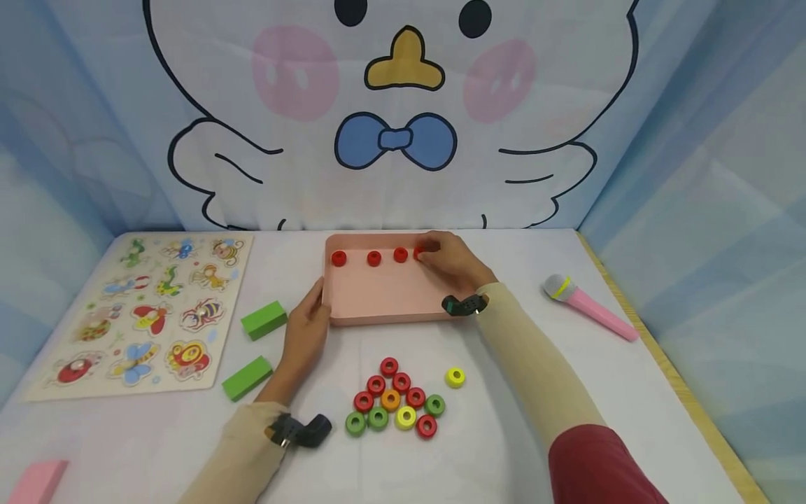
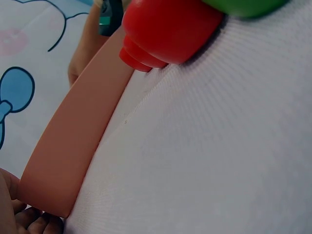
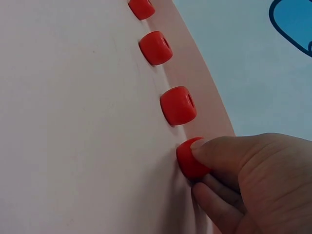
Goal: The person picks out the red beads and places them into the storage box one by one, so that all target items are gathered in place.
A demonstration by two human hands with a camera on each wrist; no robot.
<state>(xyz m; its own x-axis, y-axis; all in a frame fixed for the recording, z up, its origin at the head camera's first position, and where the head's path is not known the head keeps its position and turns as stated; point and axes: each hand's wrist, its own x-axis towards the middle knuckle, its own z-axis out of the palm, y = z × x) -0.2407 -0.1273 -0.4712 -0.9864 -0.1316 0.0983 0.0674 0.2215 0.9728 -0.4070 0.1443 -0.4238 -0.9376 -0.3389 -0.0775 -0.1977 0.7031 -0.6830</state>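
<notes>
Here I am pinching a small red wooden ring bead [image 3: 191,160] in my right hand [image 1: 455,264], the grip closed round it with thumb and fingertips, and setting it against the far wall of the shallow pink rectangular tray [image 1: 390,297]. It is sitting fourth in a row along that wall, just right of three other red ring beads [image 1: 373,258], which are standing apart from one another. My left hand [image 1: 306,327] is holding the tray's near-left corner, fingers curled onto the rim, steadying it on the white cloth-covered desk [image 1: 504,434].

What I am judging risky: the bead is round and standing on its edge, so it may roll out of line if my grip lets go unevenly. My knuckles are also crowding the third bead and could nudge it. If my left hand slackens, the tray could slide on the cloth. The loose cluster of red, green, yellow and orange ring beads [image 1: 397,407] is lying in front of the tray's near edge, close to my sleeves, where a forearm could scatter it.
</notes>
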